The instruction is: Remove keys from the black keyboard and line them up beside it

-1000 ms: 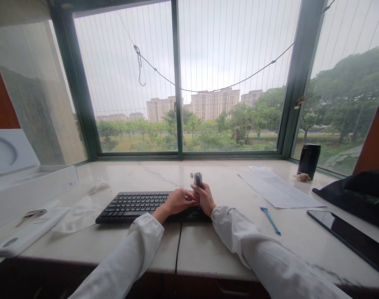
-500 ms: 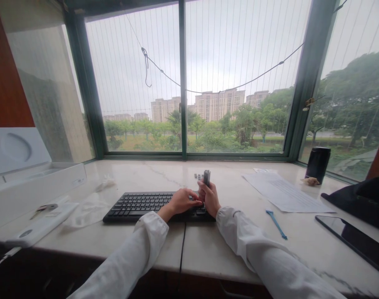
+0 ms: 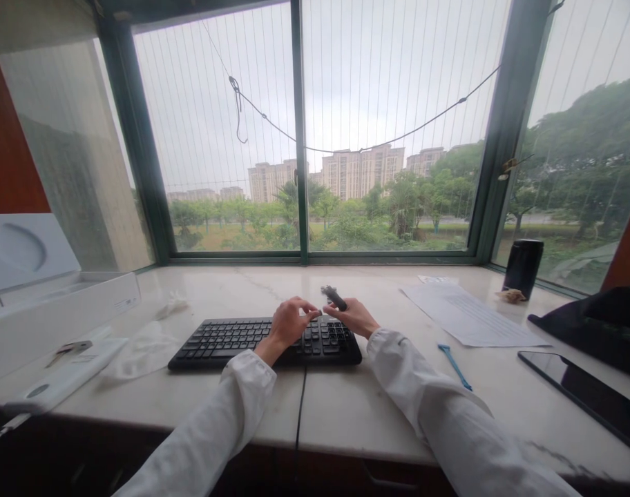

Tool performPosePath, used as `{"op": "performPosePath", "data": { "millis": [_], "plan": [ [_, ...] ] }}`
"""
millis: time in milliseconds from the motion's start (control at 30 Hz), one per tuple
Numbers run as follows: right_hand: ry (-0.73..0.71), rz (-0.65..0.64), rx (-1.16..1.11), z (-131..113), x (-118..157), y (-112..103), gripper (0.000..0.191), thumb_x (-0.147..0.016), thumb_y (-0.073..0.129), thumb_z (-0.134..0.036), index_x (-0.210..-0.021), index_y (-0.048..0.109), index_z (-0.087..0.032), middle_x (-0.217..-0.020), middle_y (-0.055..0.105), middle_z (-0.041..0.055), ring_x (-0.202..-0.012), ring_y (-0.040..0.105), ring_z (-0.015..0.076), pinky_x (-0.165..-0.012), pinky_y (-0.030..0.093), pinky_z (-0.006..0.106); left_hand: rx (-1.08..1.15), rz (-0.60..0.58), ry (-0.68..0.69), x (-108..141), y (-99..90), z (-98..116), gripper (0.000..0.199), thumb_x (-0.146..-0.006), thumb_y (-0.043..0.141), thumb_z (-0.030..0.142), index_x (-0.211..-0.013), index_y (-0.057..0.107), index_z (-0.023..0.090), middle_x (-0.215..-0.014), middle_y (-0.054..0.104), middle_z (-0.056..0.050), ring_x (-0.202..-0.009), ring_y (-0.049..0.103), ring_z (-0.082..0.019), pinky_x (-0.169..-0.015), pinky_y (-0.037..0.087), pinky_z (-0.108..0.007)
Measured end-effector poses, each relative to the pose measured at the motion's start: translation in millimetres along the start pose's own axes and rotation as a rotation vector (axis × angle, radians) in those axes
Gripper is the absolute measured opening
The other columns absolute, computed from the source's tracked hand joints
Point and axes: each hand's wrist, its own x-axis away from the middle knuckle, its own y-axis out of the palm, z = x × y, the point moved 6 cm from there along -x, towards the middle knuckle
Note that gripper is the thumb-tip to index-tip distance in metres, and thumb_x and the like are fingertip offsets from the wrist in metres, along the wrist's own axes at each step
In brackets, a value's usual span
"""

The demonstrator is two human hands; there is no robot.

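Dark and slim, the handheld tool [image 3: 334, 297] lies pinched in the right hand [image 3: 357, 317] fingers at frame centre above the keyboard [image 3: 232, 340], long axis slanting up-left, left hand [image 3: 287, 322] fingers loosely spread just beside it.

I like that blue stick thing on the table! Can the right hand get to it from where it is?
Probably yes. The blue stick lies bare on the table beside the right sleeve, nothing over it. But the right hand already holds a small dark tool.
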Motion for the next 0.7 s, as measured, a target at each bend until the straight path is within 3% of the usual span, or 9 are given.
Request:
{"op": "performPosePath", "data": {
  "millis": [367, 567, 700],
  "plan": [
    [-0.019, -0.039, 0.015, 1, -1, 9, 0.038, -0.071, 0.062, -0.05, -0.082, 0.075, -0.015, -0.064, 0.064, 0.0018, -0.066, 0.057, 0.0164, -0.063, 0.04, 0.026, -0.022, -0.003, 0.04, 2, 1.8, 2, 0.023, -0.082, 0.057, 0.044, -0.086, 0.071, 0.025, -0.089, 0.066, -0.002, -0.082, 0.061, -0.016, -0.077, 0.045, -0.028],
    [-0.035, -0.017, -0.039, 1, -2, 9, 0.037, -0.072, 0.061, -0.049, -0.076, 0.073, -0.015, -0.062, 0.062, 0.0011, -0.065, 0.055, 0.0157, -0.062, 0.039, 0.025, 0.003, 0.026, 0.067, 2, -1.7, 10, 0.031, -0.076, 0.066, 0.038, -0.105, 0.065, 0.027, -0.097, 0.068, -0.001, -0.092, 0.062, -0.019, -0.085, 0.046, -0.03],
    [-0.034, -0.057, -0.045, 0, -2, 12, 0.037, -0.072, 0.061, -0.05, -0.079, 0.074, -0.016, -0.065, 0.063, 0.0009, -0.067, 0.057, 0.0161, -0.064, 0.04, 0.025, 0.013, 0.024, 0.074, 3, -2.2, 13, 0.019, -0.078, 0.063, 0.038, -0.093, 0.067, 0.026, -0.096, 0.069, 0.001, -0.093, 0.062, -0.018, -0.086, 0.045, -0.029]
  ]
}}
